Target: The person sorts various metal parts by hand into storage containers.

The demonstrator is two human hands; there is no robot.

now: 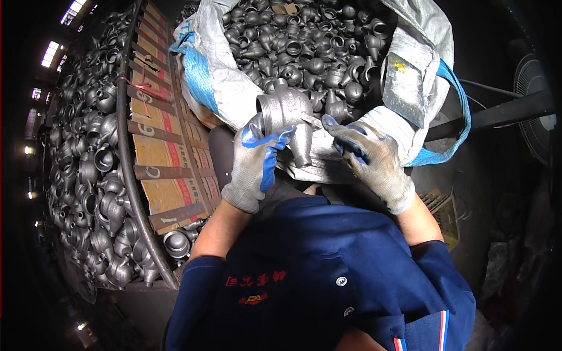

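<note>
My left hand (253,164), in a grey work glove with a blue coated palm, is closed around a grey cast metal pipe fitting (294,108). The fitting has a round body, a wide threaded mouth facing left and a narrower spout pointing down. My right hand (374,157), gloved alike, is at the fitting's right side with its fingers bent together. From its fingertips a short pale flat strip (311,121) reaches to the fitting's body; its other end is hidden in the glove, so its exact kind is unclear.
Before me stands a white woven bulk bag (213,76) with blue straps, full of similar fittings (293,47). To the left, a metal-framed bin (124,117) lined with cardboard holds many more. A fan (534,99) stands at right, and a yellowish crate (442,216) sits beside my right arm.
</note>
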